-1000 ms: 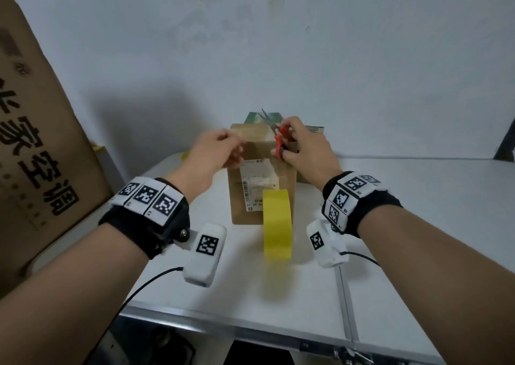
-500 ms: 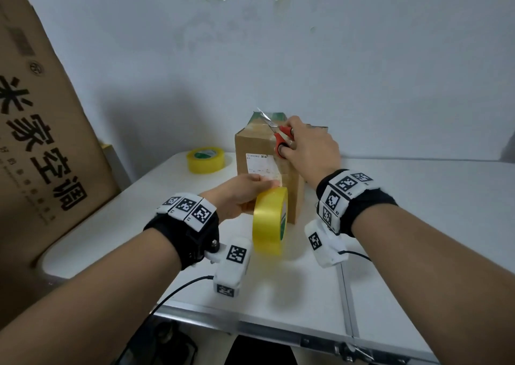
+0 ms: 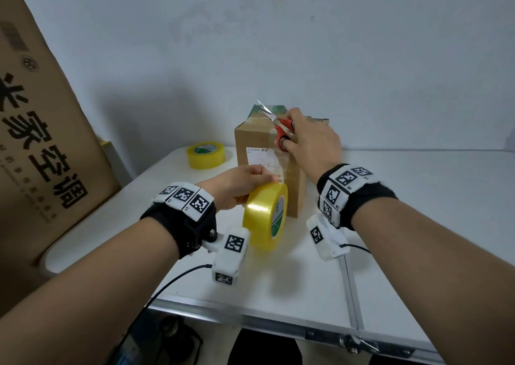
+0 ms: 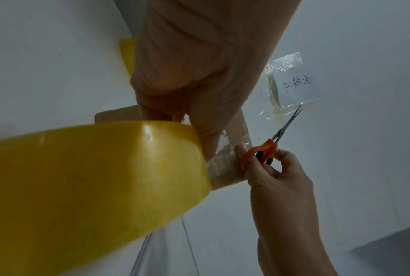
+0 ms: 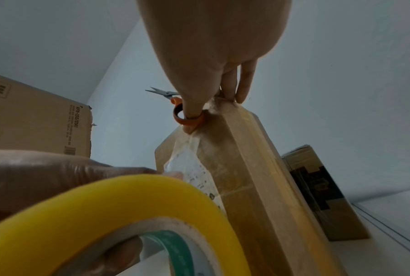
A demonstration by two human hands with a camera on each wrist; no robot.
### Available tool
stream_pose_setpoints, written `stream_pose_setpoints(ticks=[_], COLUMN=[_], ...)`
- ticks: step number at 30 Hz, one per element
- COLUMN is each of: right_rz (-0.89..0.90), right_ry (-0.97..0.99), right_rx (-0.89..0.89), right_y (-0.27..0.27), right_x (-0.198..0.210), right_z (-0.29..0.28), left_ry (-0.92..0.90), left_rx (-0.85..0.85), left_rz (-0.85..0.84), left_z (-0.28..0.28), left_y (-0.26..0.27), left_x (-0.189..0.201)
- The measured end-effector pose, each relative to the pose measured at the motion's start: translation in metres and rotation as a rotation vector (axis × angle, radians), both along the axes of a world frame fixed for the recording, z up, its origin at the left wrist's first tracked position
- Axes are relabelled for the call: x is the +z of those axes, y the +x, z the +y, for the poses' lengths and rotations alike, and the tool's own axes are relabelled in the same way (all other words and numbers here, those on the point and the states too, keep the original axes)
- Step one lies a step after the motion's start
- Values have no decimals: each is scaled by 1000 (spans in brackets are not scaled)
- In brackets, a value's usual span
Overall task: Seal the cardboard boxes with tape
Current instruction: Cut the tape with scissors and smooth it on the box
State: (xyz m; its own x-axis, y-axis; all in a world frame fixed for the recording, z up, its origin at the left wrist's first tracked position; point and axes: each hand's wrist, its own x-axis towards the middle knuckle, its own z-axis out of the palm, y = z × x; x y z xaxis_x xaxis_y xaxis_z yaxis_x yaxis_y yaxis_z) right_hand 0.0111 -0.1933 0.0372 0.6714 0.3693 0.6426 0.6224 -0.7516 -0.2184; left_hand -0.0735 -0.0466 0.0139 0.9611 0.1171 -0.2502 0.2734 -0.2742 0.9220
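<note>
Standing upright on the white table (image 3: 418, 225), the cardboard box (image 3: 264, 141) is steadied at its top by the right hand (image 3: 312, 141), whose fingers are curled through the handles of the orange scissors (image 3: 282, 130). A yellow tape roll (image 3: 264, 217) is gripped on edge by the left hand (image 3: 239, 186), fingers wrapped over its rim, just before the box. A second tape roll (image 3: 206, 155) is laid flat left of the box.
</note>
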Motion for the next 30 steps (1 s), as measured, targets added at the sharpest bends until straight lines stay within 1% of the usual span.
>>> stream_pose_setpoints(ticks=[5,11,12,13,15,16,17,18,19,20,21,22,24,26,27,28,30], right_rz=[0,41,72,122,221,236,248,297,404,563,729,868,1061,1184,1214,1223,1217], right_ry=[-9,21,58,140,385,492,561,594,586,529,427,292,33,-139,-215,-275,-321], right_rx=[-8,19,49,99,188,204,219,255,315,378,415,413,336,247,207,166,107], right_y=[-1,-7,-8,-10,-13,-16,-19,-22,-26,-31,-35,-39,-41,-39,-39,-38,-38], right_x=[2,4,5,8,14,20,25,31,37,42,45,48,47,42,40,39,35], right_z=[0,1,-2,-5,-11,-15,-19,-24,-30,-36,-43,-50,-61,-68,-70,-71,-72], left_ry=[17,-159,-181,-195,-202,-201,-200,-199,-205,-217,-232,-243,-257,-255,-251,-247,-247], left_rx=[-27,12,19,23,14,7,-2,-8,-13,-16,-17,-17,-6,7,7,6,9], left_rz=[48,8,1,-6,-12,-12,-13,-16,-21,-25,-29,-31,-36,-39,-38,-39,-37], left_z=[4,3,3,3,3,3,2,2,2,3,3,3,3,3,3,3,3], left_y=[1,-5,-6,-7,-8,-8,-9,-9,-9,-10,-9,-9,-9,-10,-10,-10,-11], left_x=[2,-5,-6,-7,-8,-7,-8,-8,-8,-9,-10,-11,-11,-11,-10,-10,-10])
